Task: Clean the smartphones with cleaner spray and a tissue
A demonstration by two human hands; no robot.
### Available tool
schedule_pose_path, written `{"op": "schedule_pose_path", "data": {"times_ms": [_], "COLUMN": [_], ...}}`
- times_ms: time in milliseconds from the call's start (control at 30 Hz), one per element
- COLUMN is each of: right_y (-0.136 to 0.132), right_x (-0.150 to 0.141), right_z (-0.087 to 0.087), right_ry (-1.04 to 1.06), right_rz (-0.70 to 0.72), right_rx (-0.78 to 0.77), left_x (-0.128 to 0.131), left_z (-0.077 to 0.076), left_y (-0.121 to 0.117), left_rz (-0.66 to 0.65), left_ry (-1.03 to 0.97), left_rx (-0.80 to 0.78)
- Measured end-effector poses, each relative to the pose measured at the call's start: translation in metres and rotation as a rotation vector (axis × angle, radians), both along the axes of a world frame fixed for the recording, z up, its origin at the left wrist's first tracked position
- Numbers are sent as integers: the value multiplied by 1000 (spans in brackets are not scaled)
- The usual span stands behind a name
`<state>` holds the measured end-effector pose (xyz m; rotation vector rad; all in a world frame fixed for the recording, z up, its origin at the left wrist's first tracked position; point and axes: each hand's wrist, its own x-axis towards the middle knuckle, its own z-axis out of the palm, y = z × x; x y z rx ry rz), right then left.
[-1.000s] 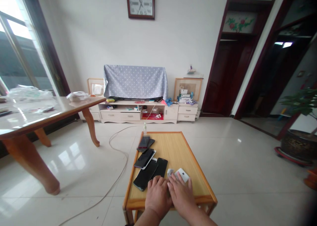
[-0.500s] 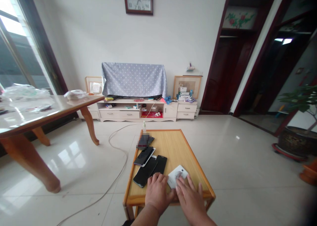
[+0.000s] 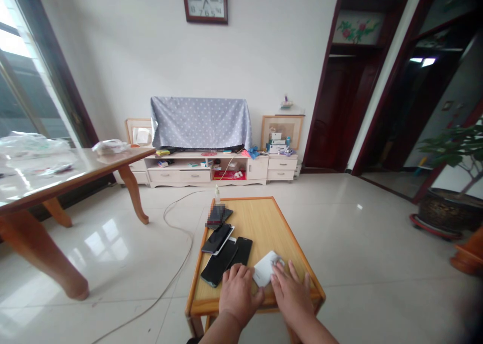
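Note:
A white smartphone (image 3: 263, 272) lies back up near the front of a small wooden table (image 3: 258, 216). At its near left edge my left hand (image 3: 238, 293) grips it, with curled fingers and thumb by the lower corner. My right hand (image 3: 293, 292) presses a small crumpled greyish wipe (image 3: 276, 259) on the phone's far right part with its fingertips; the other fingers are spread. Left of the white phone lie several dark phones: a black phone (image 3: 244, 251), a larger black phone (image 3: 219, 266) overlapping it, and a dark phone (image 3: 217, 238) stacked behind on a white-edged one.
More dark items (image 3: 219, 216), partly pixelated, lie at the table's far left, with a clear bottle (image 3: 217, 194) behind. A cable (image 3: 181, 263) runs over the floor on the left. A larger table (image 3: 139, 155) stands left; a low cabinet (image 3: 181, 175) is against the wall.
My right hand has slid the wipe slightly toward the phone's far right corner, now covering the camera area. My left hand stays at the phone's edge. The view has shifted a little.

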<state>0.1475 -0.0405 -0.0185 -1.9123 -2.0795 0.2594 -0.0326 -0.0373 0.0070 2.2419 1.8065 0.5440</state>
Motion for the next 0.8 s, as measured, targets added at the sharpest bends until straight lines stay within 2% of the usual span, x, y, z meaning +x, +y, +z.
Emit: {"op": "schedule_pose_path", "data": {"times_ms": [200,367,433,533,600,700,800], "right_y": [12,30,39,51,56,57,48], "right_x": [5,12,16,24,30,36,31], "right_z": [0,3,6,10,11,11,7], "right_ry": [17,103,217,500,603,600,506], "right_rz": [95,17,-35,-110,-152,-201,-139], "right_rx": [119,172,140,54,64,98,81], "left_x": [0,0,1,2,2,3,4], "left_z": [1,0,0,-1,-3,-6,-6], "left_y": [0,1,2,3,5,7,8], "left_rz": [7,14,8,-3,-8,-17,-17], "left_ry": [3,17,32,50,63,70,80], "left_rx": [-23,-9,-20,-24,-21,-10,-20]}}
